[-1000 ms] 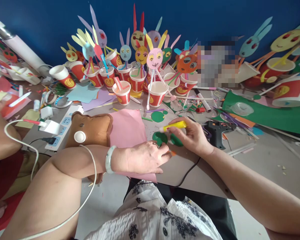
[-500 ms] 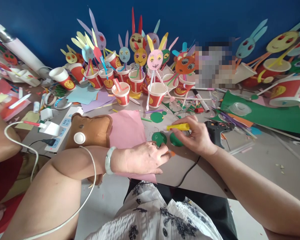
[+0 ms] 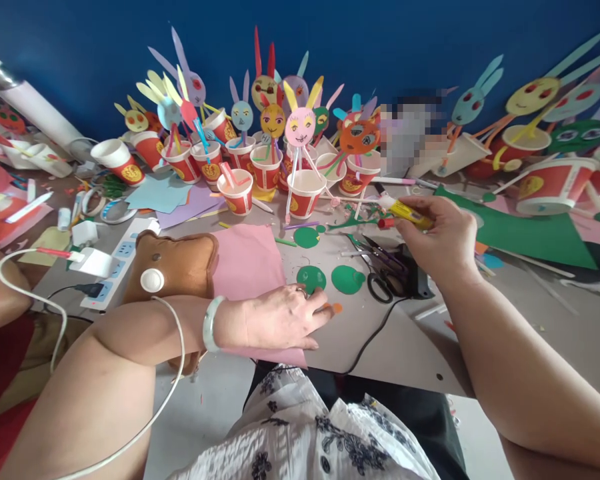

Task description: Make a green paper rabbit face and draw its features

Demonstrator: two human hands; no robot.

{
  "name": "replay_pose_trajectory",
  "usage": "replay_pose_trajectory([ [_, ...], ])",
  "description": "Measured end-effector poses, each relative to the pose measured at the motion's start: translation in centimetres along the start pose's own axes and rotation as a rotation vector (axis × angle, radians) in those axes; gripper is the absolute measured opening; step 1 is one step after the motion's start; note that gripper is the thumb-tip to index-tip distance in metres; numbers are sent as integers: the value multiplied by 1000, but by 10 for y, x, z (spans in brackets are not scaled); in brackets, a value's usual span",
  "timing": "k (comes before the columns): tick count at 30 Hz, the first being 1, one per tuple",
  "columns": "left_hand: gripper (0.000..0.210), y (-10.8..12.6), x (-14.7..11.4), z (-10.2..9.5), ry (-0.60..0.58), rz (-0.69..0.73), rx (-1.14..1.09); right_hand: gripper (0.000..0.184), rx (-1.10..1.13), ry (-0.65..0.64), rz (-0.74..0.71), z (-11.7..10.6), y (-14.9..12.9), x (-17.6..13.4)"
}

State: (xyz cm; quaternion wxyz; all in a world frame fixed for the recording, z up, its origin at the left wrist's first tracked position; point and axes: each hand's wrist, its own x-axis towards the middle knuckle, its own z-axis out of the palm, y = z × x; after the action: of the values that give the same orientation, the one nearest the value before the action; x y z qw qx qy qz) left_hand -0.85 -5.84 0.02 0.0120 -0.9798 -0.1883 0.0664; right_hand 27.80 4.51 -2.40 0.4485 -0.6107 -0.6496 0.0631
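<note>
My right hand (image 3: 443, 230) grips a short yellow tube (image 3: 409, 213) with dark print, raised over the back of the table; I cannot tell whether it is a marker or glue. My left hand (image 3: 283, 317) lies palm down, fingers spread, across the edge of pink paper (image 3: 250, 257). By its fingertips is a small orange paper dot (image 3: 337, 308). A green paper disc (image 3: 311, 279) with shiny spots touches the left knuckles. Beside it lies another green disc (image 3: 347, 280) with a small round piece at its edge, and a third green disc (image 3: 307, 237) sits farther back.
Scissors (image 3: 379, 283) and a black glue gun (image 3: 413, 273) lie below my right hand, with a black cord (image 3: 375, 340). Red paper cups (image 3: 307, 193) with paper-faced figures line the back. A brown pouch (image 3: 175, 267) and power strip (image 3: 115, 263) are at left.
My right hand has moved right and back with the yellow tube, away from the green discs, uncovering the scissors. My left hand stays on the pink paper. The view has shifted slightly.
</note>
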Motion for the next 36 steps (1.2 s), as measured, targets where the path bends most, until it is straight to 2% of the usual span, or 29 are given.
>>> replay_pose_trajectory([
  [4, 70, 0, 1, 4, 2, 9, 10, 34, 45, 196, -5, -5, 9, 8],
  [6, 70, 0, 1, 6, 8, 13, 7, 34, 154, 209, -13, -7, 6, 9],
  [7, 71, 0, 1, 6, 12, 15, 3, 33, 206, 133, -14, -8, 3, 8],
  [10, 71, 0, 2, 5, 15, 19, 3, 27, 289, -298, 30, -8, -4, 4],
  [11, 71, -1, 2, 3, 11, 19, 4, 28, 258, -384, 49, -8, -5, 3],
  [12, 72, -1, 2, 2, 6, 18, 4, 29, 211, -416, 69, -7, -5, 3],
  [16, 70, -1, 2, -1, -8, 18, -14, 32, 42, -351, 117, -10, -2, 6],
  [20, 68, -1, 1, -2, -30, 14, -5, 25, -194, -194, 150, -16, 6, 14],
  [22, 68, 0, 1, 0, -19, 13, 6, 19, -264, -199, 186, -16, 13, 19],
  [25, 68, -1, 1, 2, 0, 17, 17, 17, -369, -135, 138, -11, 29, 24],
  [30, 67, -1, 1, 3, -19, 27, 26, 25, -421, -92, 95, -4, 53, 24],
  [33, 68, -1, 1, 3, -21, 23, 29, 24, -492, -104, 64, -5, 45, 21],
  [36, 70, 0, 0, 5, -11, 5, 29, 26, -498, -109, -37, -12, 14, 12],
])
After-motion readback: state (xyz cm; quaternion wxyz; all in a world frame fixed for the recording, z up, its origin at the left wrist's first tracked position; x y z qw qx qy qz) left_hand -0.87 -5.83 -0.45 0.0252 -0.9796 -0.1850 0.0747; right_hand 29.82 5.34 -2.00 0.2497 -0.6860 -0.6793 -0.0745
